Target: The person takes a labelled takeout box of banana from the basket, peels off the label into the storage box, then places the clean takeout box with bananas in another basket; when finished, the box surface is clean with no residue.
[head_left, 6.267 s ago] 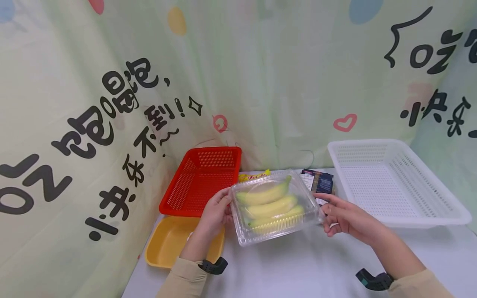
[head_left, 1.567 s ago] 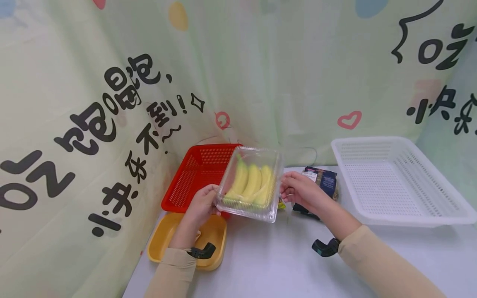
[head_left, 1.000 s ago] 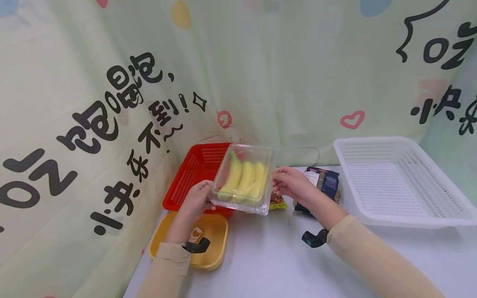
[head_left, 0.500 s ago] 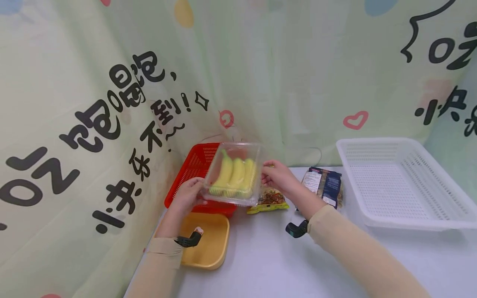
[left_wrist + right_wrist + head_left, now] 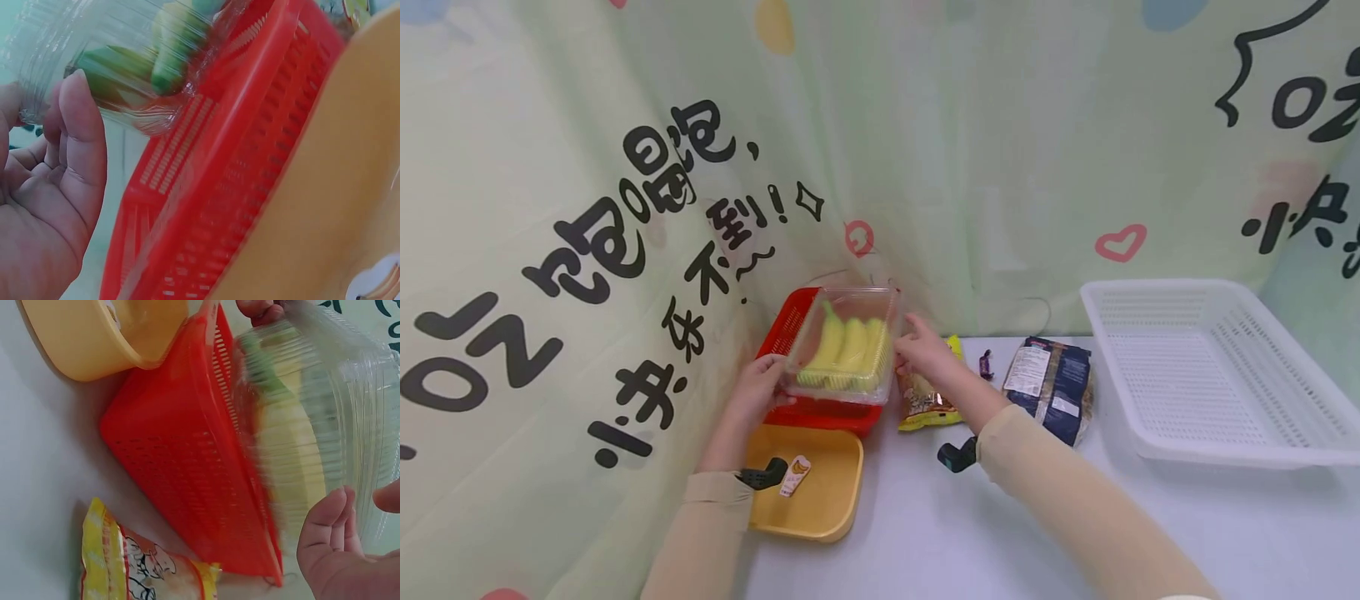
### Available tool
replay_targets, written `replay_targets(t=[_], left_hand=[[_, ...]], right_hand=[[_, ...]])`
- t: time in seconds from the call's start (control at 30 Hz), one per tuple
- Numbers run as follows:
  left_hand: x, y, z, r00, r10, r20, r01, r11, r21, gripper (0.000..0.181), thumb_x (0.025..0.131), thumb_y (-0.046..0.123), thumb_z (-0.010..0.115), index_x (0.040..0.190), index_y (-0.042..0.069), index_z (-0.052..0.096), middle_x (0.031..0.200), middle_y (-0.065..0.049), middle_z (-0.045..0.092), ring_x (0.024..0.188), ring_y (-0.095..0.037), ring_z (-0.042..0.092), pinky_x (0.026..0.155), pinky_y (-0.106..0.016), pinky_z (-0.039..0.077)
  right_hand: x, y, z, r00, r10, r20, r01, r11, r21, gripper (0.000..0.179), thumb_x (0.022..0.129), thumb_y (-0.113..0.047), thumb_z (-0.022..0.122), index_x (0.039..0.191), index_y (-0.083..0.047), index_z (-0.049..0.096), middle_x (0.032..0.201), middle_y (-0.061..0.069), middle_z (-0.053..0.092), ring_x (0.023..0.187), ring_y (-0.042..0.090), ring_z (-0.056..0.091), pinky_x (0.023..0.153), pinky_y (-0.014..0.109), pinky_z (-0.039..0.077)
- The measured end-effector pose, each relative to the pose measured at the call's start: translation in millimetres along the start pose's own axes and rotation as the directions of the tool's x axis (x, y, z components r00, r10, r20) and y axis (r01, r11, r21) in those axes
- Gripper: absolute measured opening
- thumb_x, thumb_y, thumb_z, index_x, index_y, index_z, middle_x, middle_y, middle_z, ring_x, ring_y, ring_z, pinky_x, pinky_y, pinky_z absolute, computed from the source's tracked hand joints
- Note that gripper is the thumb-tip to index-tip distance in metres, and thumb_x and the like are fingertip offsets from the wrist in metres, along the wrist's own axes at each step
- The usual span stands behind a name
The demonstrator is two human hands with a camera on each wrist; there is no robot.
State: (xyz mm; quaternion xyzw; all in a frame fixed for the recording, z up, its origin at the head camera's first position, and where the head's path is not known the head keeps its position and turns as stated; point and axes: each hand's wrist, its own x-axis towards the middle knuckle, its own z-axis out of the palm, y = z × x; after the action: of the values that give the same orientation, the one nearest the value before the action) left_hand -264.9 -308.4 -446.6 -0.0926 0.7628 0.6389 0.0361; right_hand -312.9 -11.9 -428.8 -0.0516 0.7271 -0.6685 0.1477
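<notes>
A clear plastic clamshell box point(image 5: 891, 312) with several bananas point(image 5: 855, 346) inside is held up over the red basket point(image 5: 842, 414). My left hand point(image 5: 758, 390) pinches its left edge between thumb and fingers. On the opposite side, my right hand point(image 5: 925, 350) grips the box's right edge. The left wrist view shows the left thumb against the ribbed plastic wall, with the basket rim beneath. In the right wrist view the right fingers point(image 5: 328, 525) curl at the box's side. Much of the basket's inside is hidden behind the box.
A yellow bin point(image 5: 820, 500) with a banana sticker point(image 5: 795, 475) stands in front of the red basket. Right of it lie a yellow snack bag point(image 5: 925, 404), a small purple-wrapped item point(image 5: 986, 364) and a dark blue package point(image 5: 1051, 387). A white basket point(image 5: 1225, 454) stands far right.
Both hands have carried the banana box left, from beside the baskets to over the red one, and turned it. The snack bag and purple item behind have come into view.
</notes>
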Motion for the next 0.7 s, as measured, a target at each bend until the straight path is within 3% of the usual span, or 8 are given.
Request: replay_targets(t=[0.17, 0.47, 0.7], left_hand=[[4.6, -2.7, -9.2, 1.0, -0.011, -0.011, 0.011, 1.0, 0.004, 0.038, 0.1, 0.039, 0.054, 0.123, 0.009, 0.059, 0.11, -0.009, 0.059, 0.091, -0.022, 0.061, 0.076, -0.026, 0.059], [11.6, -4.6, -21.0, 0.997, -0.038, -0.063, 0.035, 0.999, -0.04, 0.041, 0.104, 0.033, 0.047, 0.132, 0.004, 0.056, 0.104, -0.008, 0.061, 0.076, -0.015, 0.064, 0.069, -0.022, 0.058], [18.9, -9.2, -26.4, 0.991, -0.074, -0.109, 0.073, 0.997, -0.013, 0.038, 0.104, 0.031, 0.047, 0.128, 0.004, 0.058, 0.102, -0.01, 0.059, 0.074, -0.015, 0.064, 0.069, -0.023, 0.059]], right_hand=[[6.2, 1, 13, 1.0, -0.006, 0.024, 0.005, 1.0, 0.02, 0.076, 0.092, -0.01, 0.054, 0.158, -0.019, 0.017, 0.098, 0.01, 0.054, 0.071, 0.018, 0.058, 0.068, 0.031, 0.055], [19.0, -2, 32, 0.999, 0.029, 0.035, -0.028, 0.999, -0.031, 0.075, 0.094, -0.019, 0.058, 0.158, -0.021, 0.019, 0.108, 0.013, 0.056, 0.08, 0.022, 0.062, 0.072, 0.029, 0.059], [25.0, -1, 41, 0.992, 0.058, 0.11, -0.053, 0.997, -0.048, 0.08, 0.093, -0.013, 0.06, 0.159, -0.021, 0.015, 0.11, 0.015, 0.058, 0.081, 0.022, 0.065, 0.078, 0.034, 0.061]])
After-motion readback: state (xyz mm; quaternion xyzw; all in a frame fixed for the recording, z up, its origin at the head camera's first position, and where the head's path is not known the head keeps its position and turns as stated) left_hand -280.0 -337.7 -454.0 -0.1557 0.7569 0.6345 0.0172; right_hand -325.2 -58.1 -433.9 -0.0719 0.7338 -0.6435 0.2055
